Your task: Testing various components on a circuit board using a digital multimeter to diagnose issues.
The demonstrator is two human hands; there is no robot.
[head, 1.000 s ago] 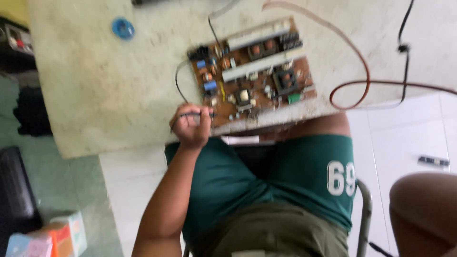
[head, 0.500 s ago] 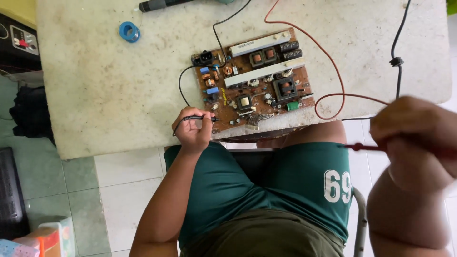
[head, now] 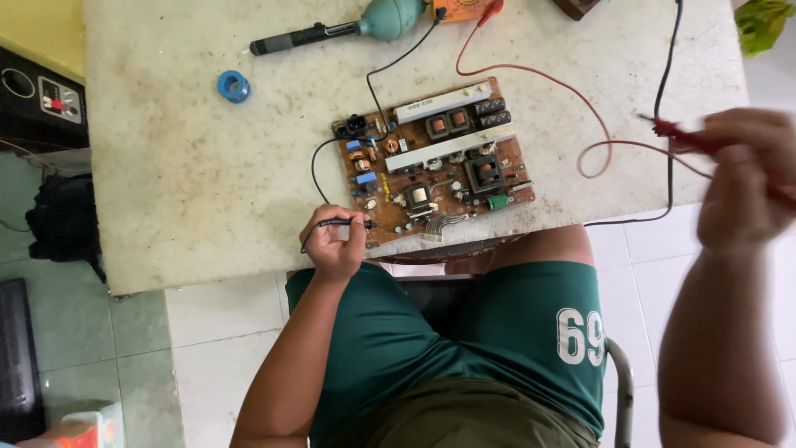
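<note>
**Two probes, one board**

The left hand (head: 333,241) pinches a black probe (head: 344,222), tip on the brown circuit board's (head: 439,158) near-left corner — mid-table (head: 191,182). Far right, the blurred right hand (head: 746,178), fingers curled, grips a red probe (head: 684,133) above the table edge.

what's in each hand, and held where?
Left hand: black probe, pinched along its shaft, tip on the circuit board. Right hand: red probe, held at its rear; blurred, so the exact grip is unclear.

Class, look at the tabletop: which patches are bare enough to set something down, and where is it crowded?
Bare: the wide stretch left of the circuit board, below the blue tape roll. Crowded: the far edge, with the green bulb tool, and the right side, looped by the red lead.
</note>
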